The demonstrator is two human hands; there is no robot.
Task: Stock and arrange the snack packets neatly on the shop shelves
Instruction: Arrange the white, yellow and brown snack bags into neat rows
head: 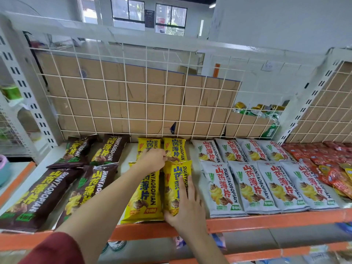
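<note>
Yellow snack packets lie in two columns at the middle of the shelf (266, 219). My left hand (152, 159) reaches over the front left yellow packet (142, 199) and pinches the top edge of the front right yellow packet (176, 180). My right hand (187, 208) lies on that same packet's lower part, fingers spread flat and thumb at its bottom edge. Two more yellow packets (174, 149) lie behind. Brown packets (83, 187) fill the left, grey-white packets (253, 187) the right.
Red packets (331, 168) are heaped at the far right. A white wire grid (133, 96) with cardboard behind it backs the shelf. Green cans (266, 115) sit behind the grid at the right. Bare shelf shows between the brown and yellow packets.
</note>
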